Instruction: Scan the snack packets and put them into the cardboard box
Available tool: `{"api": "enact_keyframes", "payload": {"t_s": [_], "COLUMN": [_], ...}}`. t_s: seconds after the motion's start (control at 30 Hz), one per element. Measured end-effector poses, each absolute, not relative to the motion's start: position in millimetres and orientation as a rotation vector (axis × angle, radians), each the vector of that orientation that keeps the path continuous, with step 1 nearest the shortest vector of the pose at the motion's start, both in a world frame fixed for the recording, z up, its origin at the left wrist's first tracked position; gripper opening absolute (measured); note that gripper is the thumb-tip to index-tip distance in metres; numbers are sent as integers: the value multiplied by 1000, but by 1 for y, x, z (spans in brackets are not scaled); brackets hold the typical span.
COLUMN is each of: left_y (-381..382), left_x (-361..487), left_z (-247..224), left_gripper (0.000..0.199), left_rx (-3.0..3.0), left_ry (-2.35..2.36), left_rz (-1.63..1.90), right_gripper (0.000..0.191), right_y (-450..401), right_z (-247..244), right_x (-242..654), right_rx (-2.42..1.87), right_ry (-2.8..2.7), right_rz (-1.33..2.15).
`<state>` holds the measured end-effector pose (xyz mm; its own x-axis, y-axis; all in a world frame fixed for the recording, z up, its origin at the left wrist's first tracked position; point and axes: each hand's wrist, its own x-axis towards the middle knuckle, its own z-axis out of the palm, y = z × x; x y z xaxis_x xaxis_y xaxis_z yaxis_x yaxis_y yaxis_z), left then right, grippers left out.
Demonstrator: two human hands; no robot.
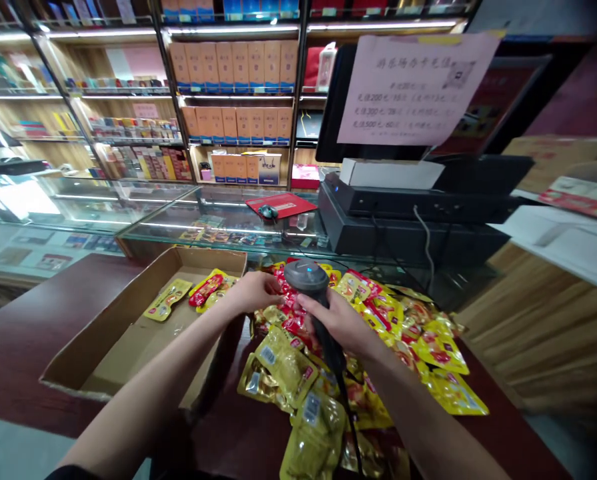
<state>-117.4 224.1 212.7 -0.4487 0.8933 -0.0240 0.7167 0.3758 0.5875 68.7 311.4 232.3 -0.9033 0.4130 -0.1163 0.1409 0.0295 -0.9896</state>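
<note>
My right hand (341,320) is wrapped around the handle of a dark barcode scanner (305,275), whose head points away from me and shows a small blue light. A cable runs from the scanner down toward me. To its left, my left hand (255,292) has its fingers curled together at the edge of a red snack packet (293,307), pinching it. Beneath and around both hands spreads a heap of yellow, gold and red snack packets (385,310). Nearer to me lie gold packets (285,363) with barcodes facing up.
On the left stands a shallow cardboard box (123,347) holding a few packets (168,300). Behind the heap is a glass counter (208,207) with a red mat (288,205) and a mouse (268,212). A monitor with a taped paper sign (408,93) rises at the back right.
</note>
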Motion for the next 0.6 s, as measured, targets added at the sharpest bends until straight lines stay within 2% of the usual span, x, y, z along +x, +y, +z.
{"api": "enact_keyframes", "payload": {"t_s": [0.1,0.3,0.4,0.5,0.6], "left_y": [247,251,245,243,246], "left_x": [-99,-76,-66,-56,-49], "left_z": [216,219,211,203,198], "left_gripper": [35,84,99,94,75], "left_rx": [1582,1753,1894,2082,2229], "left_ry": [2341,2291,2260,2231,2176], "left_rz": [407,152,166,154,103], "right_gripper": [30,22,19,20,22], "right_y": [335,367,372,373,372], "right_z": [233,226,224,222,222], "right_x": [78,94,95,94,93], "right_rx": [-610,-737,-713,-704,-733], "right_ry": [-2173,-2235,-2212,-2195,-2196], "right_rz": [1837,1726,1738,1762,1802]}}
